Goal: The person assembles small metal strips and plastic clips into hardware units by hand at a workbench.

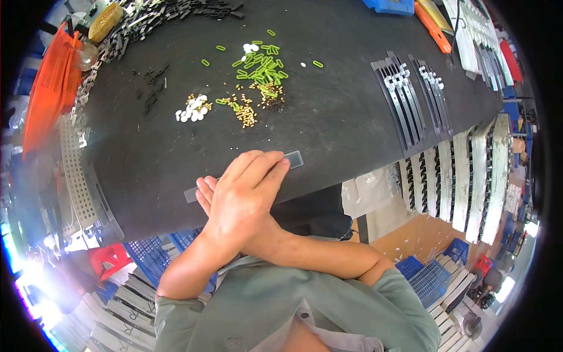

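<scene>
My forearms cross in front of my body, and my two hands overlap near the table's front edge. On top lies my left hand (242, 196), fingers stretched toward the upper right. Mostly hidden under it is my right hand (205, 189); its outstretched fingertips show at the left. Both hands rest over a narrow grey strip (295, 159), whose two ends stick out on either side. The strip's middle is covered. Farther up the table lie a heap of green oblong rings (267, 71), white round pieces (193, 110) and small brass-coloured pins (246, 116).
Slim grey rails with white clips (399, 88) lie on the black table (334, 111) at right. Black links (170, 14) are piled at the far left, near an orange bin (50, 88). A blue tray (390, 6) and an orange-handled tool (433, 28) sit far right.
</scene>
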{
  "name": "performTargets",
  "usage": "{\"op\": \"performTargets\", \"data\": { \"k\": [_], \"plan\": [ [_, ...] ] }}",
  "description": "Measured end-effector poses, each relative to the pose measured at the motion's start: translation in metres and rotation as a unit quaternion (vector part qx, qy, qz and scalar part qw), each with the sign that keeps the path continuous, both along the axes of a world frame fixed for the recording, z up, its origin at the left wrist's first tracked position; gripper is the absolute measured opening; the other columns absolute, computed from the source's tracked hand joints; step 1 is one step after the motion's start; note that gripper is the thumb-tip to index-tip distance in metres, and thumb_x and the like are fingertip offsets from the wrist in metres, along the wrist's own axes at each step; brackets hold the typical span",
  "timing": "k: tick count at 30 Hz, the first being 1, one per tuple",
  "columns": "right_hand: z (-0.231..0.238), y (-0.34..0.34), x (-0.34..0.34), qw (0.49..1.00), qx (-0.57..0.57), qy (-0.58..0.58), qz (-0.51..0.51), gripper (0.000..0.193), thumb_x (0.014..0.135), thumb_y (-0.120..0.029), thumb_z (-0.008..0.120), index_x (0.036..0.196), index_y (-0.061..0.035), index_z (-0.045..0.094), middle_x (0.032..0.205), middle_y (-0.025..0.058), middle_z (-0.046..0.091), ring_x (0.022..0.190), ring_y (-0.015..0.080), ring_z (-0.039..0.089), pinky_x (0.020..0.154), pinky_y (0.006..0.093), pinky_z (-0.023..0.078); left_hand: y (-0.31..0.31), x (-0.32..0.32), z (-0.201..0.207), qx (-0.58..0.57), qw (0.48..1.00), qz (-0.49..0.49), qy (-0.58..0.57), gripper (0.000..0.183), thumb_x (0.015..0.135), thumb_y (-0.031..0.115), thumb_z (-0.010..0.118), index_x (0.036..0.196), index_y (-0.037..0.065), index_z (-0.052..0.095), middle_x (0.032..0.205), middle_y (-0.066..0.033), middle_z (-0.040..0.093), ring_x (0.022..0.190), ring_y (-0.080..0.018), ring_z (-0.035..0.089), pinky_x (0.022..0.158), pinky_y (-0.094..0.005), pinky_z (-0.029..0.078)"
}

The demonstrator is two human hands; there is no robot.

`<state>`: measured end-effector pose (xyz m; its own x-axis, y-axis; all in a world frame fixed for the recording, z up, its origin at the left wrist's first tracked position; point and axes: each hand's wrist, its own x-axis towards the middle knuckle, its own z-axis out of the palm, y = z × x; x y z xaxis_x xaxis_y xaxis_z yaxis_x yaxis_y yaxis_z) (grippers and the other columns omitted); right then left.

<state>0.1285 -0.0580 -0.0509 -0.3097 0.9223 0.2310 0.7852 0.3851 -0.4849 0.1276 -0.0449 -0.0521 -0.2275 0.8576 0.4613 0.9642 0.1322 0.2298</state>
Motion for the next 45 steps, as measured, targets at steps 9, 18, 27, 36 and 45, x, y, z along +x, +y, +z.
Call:
{"op": "performTargets", "data": {
  "k": [9, 18, 27, 36, 45],
  "plan": [
    [-0.007, 0.004, 0.002, 0.996, -0.037, 0.073, -0.031, 0.057, 0.107, -0.023, 0.039, 0.159, -0.0004, 0.031, 0.163, 0.0167, 0.035, 0.152, 0.0304, 0.033, 0.125, 0.042, 0.027, 0.035, -0.04, 0.06, -0.176, 0.937, -0.3, 0.009, 0.043, 0.086, 0.01, 0.073, 0.129, 0.005, 0.068, 0.147, -0.0174, 0.055, 0.14, -0.0363, 0.048, 0.116, -0.0481, 0.04],
    [0.008, -0.004, 0.051, 0.924, 0.106, 0.365, 0.049, 0.042, 0.075, 0.001, 0.069, 0.117, 0.0062, 0.065, 0.124, 0.0229, 0.065, 0.123, 0.0404, 0.06, 0.109, 0.0486, 0.048, 0.053, -0.126, 0.07, -0.23, 0.865, -0.356, -0.268, 0.044, 0.084, 0.0, 0.071, 0.128, -0.002, 0.066, 0.136, -0.0215, 0.063, 0.13, -0.0411, 0.055, 0.109, -0.0486, 0.042],
    [0.04, -0.028, 0.081, 0.626, -0.241, 0.715, -0.196, 0.026, 0.105, -0.011, 0.062, 0.126, 0.0037, 0.06, 0.106, 0.0041, 0.069, 0.097, 0.0092, 0.065, 0.088, 0.0267, 0.053, 0.027, -0.073, 0.065, -0.228, 0.819, -0.425, -0.31, 0.04, 0.083, -0.004, 0.073, 0.122, -0.003, 0.067, 0.115, -0.0182, 0.066, 0.108, -0.0307, 0.063, 0.092, -0.0383, 0.052],
    [0.081, -0.02, 0.192, 0.868, -0.068, 0.275, -0.407, 0.019, 0.088, -0.011, 0.079, 0.097, 0.0029, 0.069, 0.079, 0.0074, 0.068, 0.068, 0.0154, 0.066, 0.065, 0.03, 0.052, 0.024, -0.072, 0.072, -0.248, 0.775, -0.455, -0.362, 0.031, 0.086, -0.002, 0.071, 0.117, -0.003, 0.07, 0.131, -0.0214, 0.061, 0.118, -0.0333, 0.062, 0.101, -0.0422, 0.05],
    [0.023, 0.022, 0.24, 0.838, 0.118, -0.106, -0.522, 0.02, 0.081, -0.015, 0.08, 0.09, -0.0028, 0.067, 0.09, 0.0132, 0.066, 0.089, 0.0331, 0.061, 0.082, 0.0444, 0.049, 0.022, -0.1, 0.058, -0.177, 0.847, -0.394, -0.31, 0.019, 0.089, -0.007, 0.063, 0.106, -0.004, 0.072, 0.125, -0.0209, 0.062, 0.103, -0.03, 0.067, 0.092, -0.0386, 0.054]
  ]
}}
